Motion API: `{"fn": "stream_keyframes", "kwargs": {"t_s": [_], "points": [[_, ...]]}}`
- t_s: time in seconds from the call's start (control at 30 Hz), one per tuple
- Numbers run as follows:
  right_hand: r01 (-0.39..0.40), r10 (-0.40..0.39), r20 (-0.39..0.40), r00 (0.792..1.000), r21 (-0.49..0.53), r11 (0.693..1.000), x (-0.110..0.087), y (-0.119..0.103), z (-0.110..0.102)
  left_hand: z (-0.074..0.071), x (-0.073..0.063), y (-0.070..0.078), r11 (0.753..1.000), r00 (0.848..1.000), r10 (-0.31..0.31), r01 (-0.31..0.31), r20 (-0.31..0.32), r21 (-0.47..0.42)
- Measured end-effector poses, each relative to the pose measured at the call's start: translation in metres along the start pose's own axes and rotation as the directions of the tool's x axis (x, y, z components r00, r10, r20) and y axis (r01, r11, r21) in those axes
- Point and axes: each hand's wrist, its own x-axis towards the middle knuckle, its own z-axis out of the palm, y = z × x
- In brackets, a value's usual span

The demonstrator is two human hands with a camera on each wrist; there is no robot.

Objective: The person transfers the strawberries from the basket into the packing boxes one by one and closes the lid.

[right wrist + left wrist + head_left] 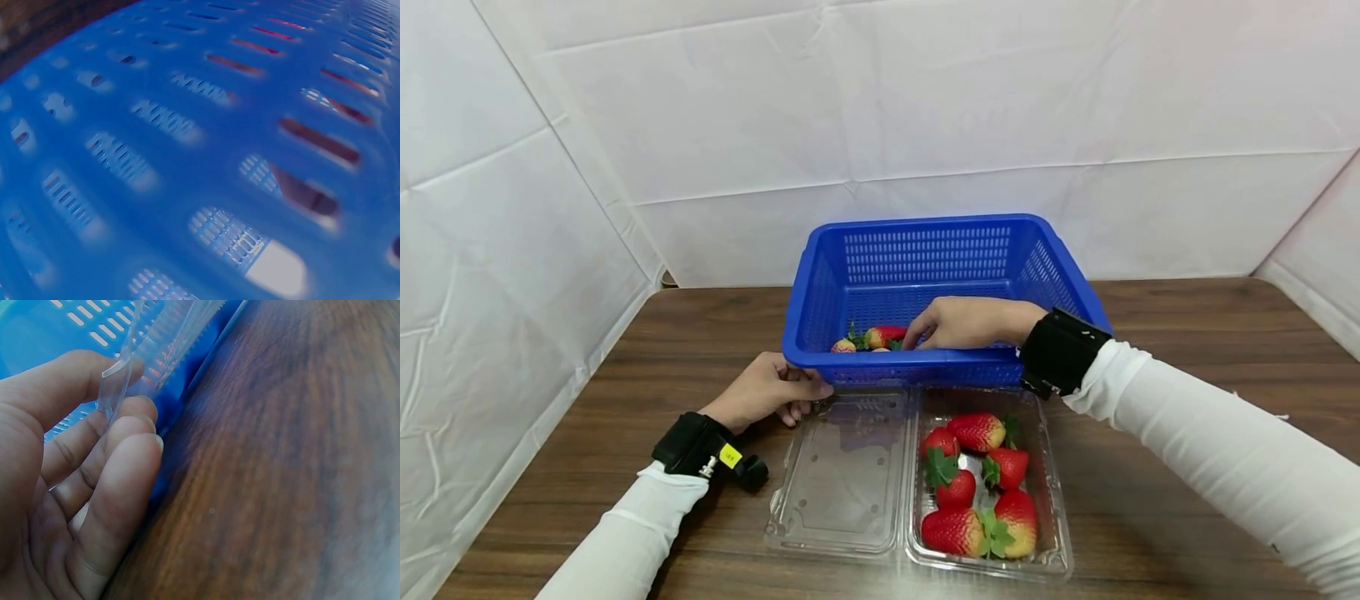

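In the head view a clear plastic clamshell lies opened flat, its lid (850, 479) on the left and its base (1057, 508) on the right with several strawberries (951, 532) in it. My left hand (767, 390) pinches the lid's far left corner between thumb and fingers; the left wrist view shows the thin plastic edge (115, 387) there. My right hand (958, 323) reaches over the front rim of a blue basket (925, 250), fingers pointing down beside several strawberries (886, 335). Its fingertips are hidden, so I cannot tell whether they grip a berry.
The basket stands directly behind the clamshell, its front overhanging the container's far edge in the head view. Under everything is a brown wood-grain table (1150, 500). White sheeting (925, 100) hangs behind and at both sides. The slotted basket wall (206, 162) fills the right wrist view.
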Motion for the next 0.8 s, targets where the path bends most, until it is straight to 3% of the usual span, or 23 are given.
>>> {"fn": "stream_keyframes", "kwargs": {"t_s": [0.43,0.8], "points": [[-0.050,0.047,-0.060,0.997,-0.053,0.997,0.0021,-0.0037,0.0021,0.0006,-0.0008,0.0014,1.000,1.000,0.001,-0.001,0.002,0.002],[-0.061,0.058,-0.072,0.996,-0.034,0.998,-0.0004,-0.0038,0.0017,0.0014,0.0000,0.0013,1.000,1.000,-0.014,0.014,-0.010,0.014]]}}
